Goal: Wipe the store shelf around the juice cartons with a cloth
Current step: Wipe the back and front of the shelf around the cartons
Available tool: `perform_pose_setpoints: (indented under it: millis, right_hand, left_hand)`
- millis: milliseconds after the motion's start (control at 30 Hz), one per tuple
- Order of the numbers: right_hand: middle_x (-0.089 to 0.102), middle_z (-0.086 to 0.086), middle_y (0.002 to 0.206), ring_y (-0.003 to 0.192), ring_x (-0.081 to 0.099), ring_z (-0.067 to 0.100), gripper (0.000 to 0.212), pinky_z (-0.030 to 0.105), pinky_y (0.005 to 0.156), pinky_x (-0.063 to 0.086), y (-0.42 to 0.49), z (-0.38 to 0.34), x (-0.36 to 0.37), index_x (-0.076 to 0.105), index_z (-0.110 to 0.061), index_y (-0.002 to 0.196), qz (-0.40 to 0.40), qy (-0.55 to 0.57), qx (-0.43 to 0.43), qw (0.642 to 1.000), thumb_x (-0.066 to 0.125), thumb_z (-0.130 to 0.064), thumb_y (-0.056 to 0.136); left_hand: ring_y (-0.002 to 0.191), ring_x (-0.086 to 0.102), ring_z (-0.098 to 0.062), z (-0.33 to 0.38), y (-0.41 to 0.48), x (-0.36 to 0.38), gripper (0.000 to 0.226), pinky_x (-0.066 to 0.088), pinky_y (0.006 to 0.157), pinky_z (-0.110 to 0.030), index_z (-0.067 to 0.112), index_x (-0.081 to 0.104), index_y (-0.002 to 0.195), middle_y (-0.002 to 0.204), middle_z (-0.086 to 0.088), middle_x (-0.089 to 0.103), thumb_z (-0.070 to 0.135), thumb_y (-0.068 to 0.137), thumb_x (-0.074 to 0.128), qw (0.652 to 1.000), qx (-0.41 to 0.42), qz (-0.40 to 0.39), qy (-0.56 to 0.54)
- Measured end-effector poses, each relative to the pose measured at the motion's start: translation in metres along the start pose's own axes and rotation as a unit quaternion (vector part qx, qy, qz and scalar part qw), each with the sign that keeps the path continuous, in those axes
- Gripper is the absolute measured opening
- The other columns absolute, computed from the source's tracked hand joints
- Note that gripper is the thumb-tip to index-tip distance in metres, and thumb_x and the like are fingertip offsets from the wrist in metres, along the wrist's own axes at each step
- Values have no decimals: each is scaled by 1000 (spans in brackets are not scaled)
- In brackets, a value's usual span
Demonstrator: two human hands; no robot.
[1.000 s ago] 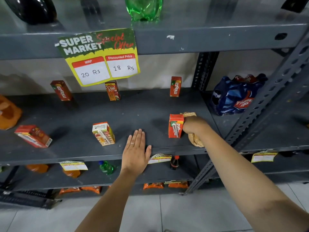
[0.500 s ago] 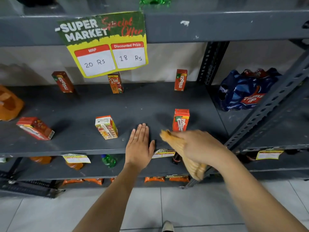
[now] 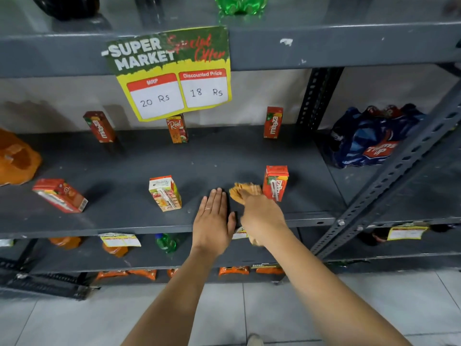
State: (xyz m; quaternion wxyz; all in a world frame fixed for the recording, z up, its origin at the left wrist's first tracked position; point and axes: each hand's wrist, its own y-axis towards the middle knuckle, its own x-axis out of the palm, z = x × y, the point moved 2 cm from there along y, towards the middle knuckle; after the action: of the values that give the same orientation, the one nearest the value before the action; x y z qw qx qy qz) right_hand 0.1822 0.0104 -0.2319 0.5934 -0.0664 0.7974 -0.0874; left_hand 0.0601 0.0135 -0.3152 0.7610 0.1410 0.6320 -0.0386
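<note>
A grey metal shelf (image 3: 129, 168) holds several small juice cartons. My left hand (image 3: 213, 216) lies flat and open on the shelf's front edge, a ring on one finger. My right hand (image 3: 260, 216) grips a tan cloth (image 3: 240, 192), pressed on the shelf just left of a red carton (image 3: 275, 182). A white and orange carton (image 3: 165, 193) stands left of my left hand. A red carton (image 3: 59, 195) lies on its side at the left. Along the back stand a tilted red carton (image 3: 99, 126), an orange carton (image 3: 177, 129) and a red carton (image 3: 274, 123).
A price sign (image 3: 172, 71) hangs from the upper shelf, with a green bottle (image 3: 240, 5) above it. A blue shrink-wrapped bottle pack (image 3: 369, 138) sits right of the perforated upright (image 3: 316, 96). An orange pack (image 3: 17, 158) is at far left. Bottles and packets fill lower shelves.
My right hand carried the cloth from the right side of the front red carton, around its front, to the shelf on its left. The left hand stayed flat.
</note>
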Motion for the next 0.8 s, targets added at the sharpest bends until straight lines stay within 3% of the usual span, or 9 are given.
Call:
perform_pose_setpoints:
  millis: [167, 233, 300, 367, 467, 600, 700, 800]
  right_hand:
    - [66, 3, 110, 90, 63, 25, 62, 29, 64, 43, -68, 37, -25, 45, -43, 136, -109, 35, -16, 993, 45, -13, 81]
    - [65, 0, 92, 70, 61, 17, 66, 26, 51, 40, -68, 42, -42, 42, -49, 135, -80, 67, -22, 994, 43, -13, 79]
    - [64, 0, 91, 62, 56, 16, 69, 25, 46, 36, -49, 34, -51, 35, -52, 138, -7, 86, -53, 995, 45, -14, 81]
    - [64, 3, 104, 74, 55, 21, 71, 27, 54, 38, -24, 17, -50, 31, -47, 144, 46, 59, -80, 994, 49, -15, 84]
    - [62, 6, 112, 93, 61, 30, 68, 32, 62, 40, 0, 2, -34, 32, -36, 146, 40, -35, -85, 995, 51, -11, 85]
    - [66, 4, 107, 89, 65, 29, 58, 33, 60, 41, -25, 34, -14, 44, -40, 133, -15, -107, -96, 990, 47, -10, 84]
    - [67, -3, 99, 77, 61, 20, 60, 31, 58, 40, -63, 84, -13, 41, -47, 132, -82, -97, -28, 991, 45, -15, 82]
    - [63, -10, 90, 73, 59, 14, 52, 29, 56, 40, -87, 119, -31, 50, -44, 129, -139, -127, 65, 980, 43, -20, 84]
  left_hand:
    - [148, 7, -21, -1, 1, 2, 60, -3, 120, -34, 4, 18, 150, 159, -11, 17, 37, 100, 23, 1000, 3, 4, 1]
    - [148, 9, -22, -1, 1, 2, 60, -1, 120, -35, 3, 21, 149, 159, -12, 20, 37, 99, 22, 1000, 2, 6, 4]
    - [147, 13, -23, 0, 1, 2, 61, 3, 121, -36, 2, 26, 148, 157, -13, 25, 38, 98, 20, 1000, -1, 11, 5]
    - [147, 15, -23, 1, 2, 2, 62, 4, 121, -36, 2, 28, 147, 156, -12, 27, 38, 98, 19, 1000, -2, 11, 12]
    - [147, 13, -22, -1, 1, 2, 62, 4, 120, -35, 3, 26, 148, 157, -12, 25, 39, 98, 20, 1000, -3, 12, 9]
    - [148, 6, -19, -4, 0, 5, 64, 1, 120, -34, 6, 18, 150, 160, -9, 17, 43, 99, 14, 1000, 1, 0, 13]
    - [148, 6, -18, -5, 2, 8, 64, -2, 120, -32, 7, 17, 151, 160, -8, 16, 43, 99, 15, 1000, -9, -4, 13]
    - [148, 4, -17, -5, 2, 8, 64, -4, 119, -31, 8, 15, 151, 161, -6, 13, 45, 99, 14, 1000, -13, 0, 18]
